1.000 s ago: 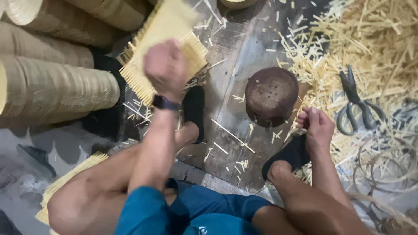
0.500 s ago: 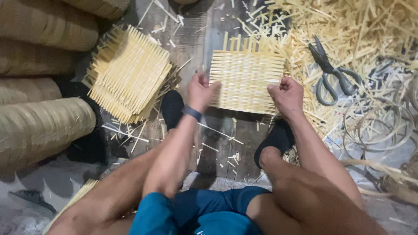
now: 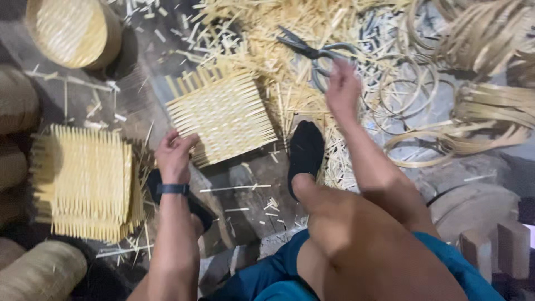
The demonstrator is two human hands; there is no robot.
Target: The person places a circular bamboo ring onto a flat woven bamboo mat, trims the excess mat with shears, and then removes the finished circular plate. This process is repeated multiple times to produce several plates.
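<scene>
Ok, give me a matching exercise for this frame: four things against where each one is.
Things:
1. woven mat
2. scissors
3. mat stack
4. rings

Places:
A. far left, beside the left forearm
B. under the left hand, at its lower corner
C. right of the right hand, on the floor
D. on the strip pile, just beyond the right hand

Pairs: 1-B, 2-D, 3-A, 4-C

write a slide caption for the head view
Left hand grips a woven bamboo mat while right hand reaches for scissors.
</scene>
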